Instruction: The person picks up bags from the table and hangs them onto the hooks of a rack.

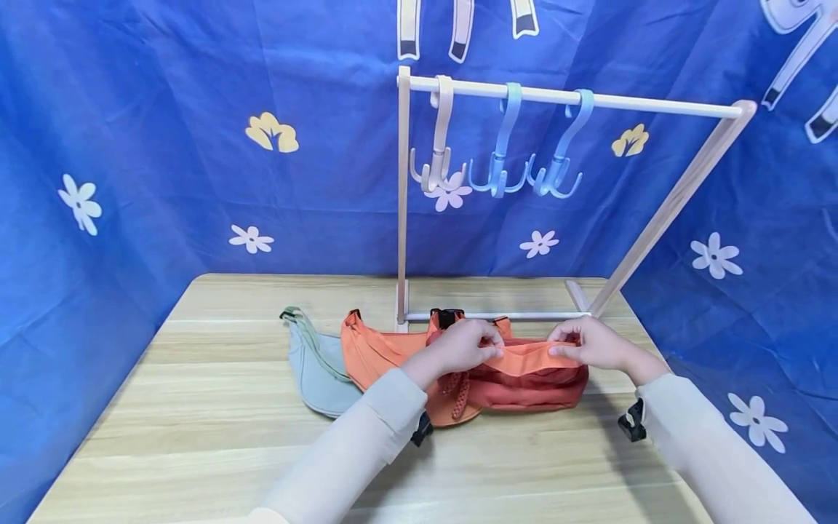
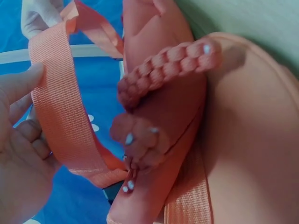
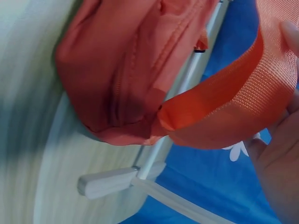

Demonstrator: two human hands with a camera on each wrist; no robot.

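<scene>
Orange strap (image 1: 525, 359) is pinched by both left hand (image 1: 463, 344) and right hand (image 1: 594, 342); its red bag (image 1: 533, 395) lies on the bench (image 1: 196, 407). Uneven pulling could twist the webbing or disturb the neighbouring orange bag (image 1: 374, 356).

A right hand (image 3: 278, 172) holds an orange strap (image 3: 261, 100) looping from a red bag (image 3: 112, 65) on a pale wooden tabletop (image 3: 60, 205), blue fabric (image 3: 201, 170) beyond.
</scene>
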